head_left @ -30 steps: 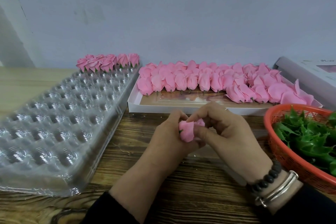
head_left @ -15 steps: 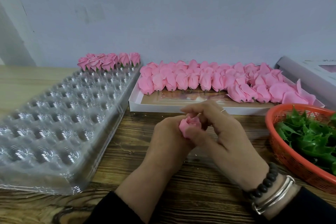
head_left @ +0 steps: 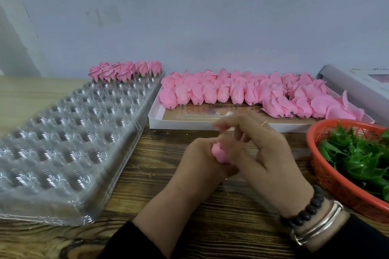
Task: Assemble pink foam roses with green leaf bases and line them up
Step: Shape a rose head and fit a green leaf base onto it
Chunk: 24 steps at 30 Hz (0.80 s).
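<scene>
Left hand (head_left: 202, 153) has its grip wrapped round a rose (head_left: 219, 151) mid-frame over the counter (head_left: 172, 193). Right hand (head_left: 267, 149) covers it at 3 o'clock, fingers blurry, so can't tell if they're pinching. Squeeze too hard and the foam petals could crease or tear. No leaf visible on it; basket (head_left: 336, 183) is cut off at 4 o'clock.

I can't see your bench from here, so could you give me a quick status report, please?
Left hand gripping pink rose; right hand working its petals, fingers blurred. No leaf base visible on it. Nothing in the way.
</scene>
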### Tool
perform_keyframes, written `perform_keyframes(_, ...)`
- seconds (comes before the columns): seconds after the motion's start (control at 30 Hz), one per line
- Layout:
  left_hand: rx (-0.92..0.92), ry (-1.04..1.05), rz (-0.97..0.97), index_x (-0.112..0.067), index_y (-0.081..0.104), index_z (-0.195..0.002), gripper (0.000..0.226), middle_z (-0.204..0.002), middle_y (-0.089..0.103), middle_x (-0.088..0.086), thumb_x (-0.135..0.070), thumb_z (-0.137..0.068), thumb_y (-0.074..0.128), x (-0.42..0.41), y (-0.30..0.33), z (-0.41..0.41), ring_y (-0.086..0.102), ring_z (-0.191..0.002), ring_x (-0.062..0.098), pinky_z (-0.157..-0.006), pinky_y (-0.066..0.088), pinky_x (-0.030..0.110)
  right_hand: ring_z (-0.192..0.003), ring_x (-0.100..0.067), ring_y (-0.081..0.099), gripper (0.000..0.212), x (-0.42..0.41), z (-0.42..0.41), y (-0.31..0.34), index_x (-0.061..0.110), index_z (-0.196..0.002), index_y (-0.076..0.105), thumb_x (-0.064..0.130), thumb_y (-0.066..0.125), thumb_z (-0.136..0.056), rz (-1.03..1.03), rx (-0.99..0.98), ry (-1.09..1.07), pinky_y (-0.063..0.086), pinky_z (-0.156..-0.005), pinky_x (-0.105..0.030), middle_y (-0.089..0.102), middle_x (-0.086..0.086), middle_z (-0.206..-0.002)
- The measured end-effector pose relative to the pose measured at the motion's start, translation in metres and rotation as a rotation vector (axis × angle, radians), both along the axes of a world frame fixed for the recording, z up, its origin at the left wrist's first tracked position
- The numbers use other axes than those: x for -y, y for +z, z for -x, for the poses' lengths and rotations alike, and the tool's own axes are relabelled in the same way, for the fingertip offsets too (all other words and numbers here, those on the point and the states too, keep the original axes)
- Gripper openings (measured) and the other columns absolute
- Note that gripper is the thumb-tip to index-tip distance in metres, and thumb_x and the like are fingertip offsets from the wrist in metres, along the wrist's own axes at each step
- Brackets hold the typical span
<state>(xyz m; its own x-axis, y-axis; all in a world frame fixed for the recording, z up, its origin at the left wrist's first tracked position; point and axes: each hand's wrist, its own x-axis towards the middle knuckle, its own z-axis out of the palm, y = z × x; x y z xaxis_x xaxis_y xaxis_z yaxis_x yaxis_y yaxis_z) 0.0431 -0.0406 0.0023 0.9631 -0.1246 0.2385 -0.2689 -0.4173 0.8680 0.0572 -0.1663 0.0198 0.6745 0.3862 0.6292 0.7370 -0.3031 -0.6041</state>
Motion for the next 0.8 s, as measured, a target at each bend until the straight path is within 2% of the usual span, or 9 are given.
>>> perform_keyframes(0.13, 0.09, 0.03, 0.053, -0.022, 0.063, -0.071, 0.008, -0.073, 0.068, -0.005, -0.028, -0.074, 0.067, 0.007, -0.005, 0.0, 0.064, -0.073, 0.008, -0.069, 0.053, 0.025, -0.095, -0.002, 0.057, 0.033, -0.015, 0.002, 0.001, 0.017, -0.093, 0.07, 0.033, 0.041, -0.09, -0.167, 0.03, -0.045, 0.043, -0.084, -0.021, 0.063, 0.012, -0.092)
perform_keyframes(0.2, 0.104, 0.062, 0.026, -0.015, 0.061, -0.081, 0.016, -0.082, 0.067, 0.0, -0.028, -0.076, 0.054, 0.013, -0.004, -0.001, 0.065, -0.082, 0.012, -0.074, 0.054, 0.031, -0.092, -0.005, 0.059, 0.035, -0.023, 0.003, -0.003, 0.013, -0.087, 0.071, 0.031, 0.042, -0.089, -0.16, 0.001, -0.031, 0.046, -0.084, -0.027, 0.065, 0.01, -0.087)
perform_keyframes(0.27, 0.135, -0.021, 0.086, -0.014, 0.053, -0.088, 0.007, -0.082, 0.065, -0.004, -0.013, -0.082, 0.049, 0.016, -0.004, 0.001, 0.063, -0.082, 0.003, -0.08, 0.053, 0.024, -0.09, -0.01, 0.061, 0.035, -0.025, 0.003, -0.008, 0.013, -0.084, 0.072, 0.034, 0.043, -0.088, -0.125, -0.052, -0.033, 0.048, -0.083, -0.032, 0.068, 0.007, -0.085)
perform_keyframes(0.33, 0.17, -0.034, 0.06, -0.012, 0.052, -0.093, 0.015, -0.074, 0.063, -0.013, 0.0, -0.088, 0.044, 0.015, -0.005, 0.004, 0.06, -0.074, -0.007, -0.075, 0.049, 0.013, -0.086, -0.012, 0.062, 0.032, -0.024, 0.002, -0.01, 0.013, -0.08, 0.072, 0.037, 0.051, -0.085, -0.099, -0.126, -0.045, 0.048, -0.08, -0.031, 0.068, 0.004, -0.081)
perform_keyframes(0.43, 0.061, -0.043, 0.156, 0.001, 0.053, -0.112, 0.029, -0.078, 0.049, -0.021, 0.012, -0.085, 0.052, 0.013, -0.013, 0.007, 0.052, -0.066, -0.023, -0.064, 0.041, -0.001, -0.083, -0.003, 0.061, 0.019, -0.022, 0.002, -0.008, 0.027, -0.078, 0.07, 0.043, 0.061, -0.075, -0.059, -0.276, -0.044, 0.047, -0.076, -0.015, 0.068, 0.011, -0.078)
perform_keyframes(0.5, 0.054, -0.058, 0.21, 0.006, 0.059, -0.095, 0.018, -0.076, 0.054, -0.011, 0.017, -0.083, 0.052, 0.015, -0.003, 0.007, 0.056, -0.064, -0.015, -0.06, 0.043, 0.003, -0.081, 0.003, 0.061, 0.018, -0.02, 0.0, -0.008, 0.032, -0.079, 0.068, 0.048, 0.067, -0.07, -0.036, -0.35, -0.012, 0.044, -0.071, -0.006, 0.069, 0.014, -0.079)
perform_keyframes(0.6, 0.068, -0.034, 0.229, -0.009, 0.059, -0.068, 0.03, -0.065, 0.057, -0.005, 0.016, -0.083, 0.053, 0.014, 0.004, 0.006, 0.056, -0.058, -0.006, -0.055, 0.043, 0.008, -0.081, 0.004, 0.063, 0.03, -0.015, -0.004, -0.008, 0.034, -0.087, 0.065, 0.049, 0.068, -0.061, -0.006, -0.445, 0.068, 0.047, -0.071, -0.009, 0.07, 0.013, -0.085)
perform_keyframes(0.67, 0.111, -0.04, 0.241, -0.016, 0.057, -0.063, 0.036, -0.062, 0.057, -0.008, 0.014, -0.082, 0.056, 0.011, 0.003, 0.006, 0.055, -0.057, -0.005, -0.054, 0.042, 0.009, -0.086, 0.004, 0.062, 0.042, -0.012, -0.007, -0.009, 0.038, -0.095, 0.06, 0.056, 0.069, -0.059, 0.037, -0.456, 0.123, 0.049, -0.076, -0.013, 0.068, 0.018, -0.092)
perform_keyframes(0.8, 0.119, -0.005, 0.251, -0.009, 0.056, -0.059, 0.03, -0.058, 0.055, -0.003, 0.015, -0.077, 0.061, 0.008, 0.003, 0.005, 0.051, -0.058, 0.003, -0.055, 0.042, 0.016, -0.097, 0.004, 0.059, 0.065, -0.004, -0.011, -0.011, 0.04, -0.111, 0.053, 0.06, 0.067, -0.051, 0.067, -0.472, 0.187, 0.046, -0.088, -0.019, 0.065, 0.022, -0.098)
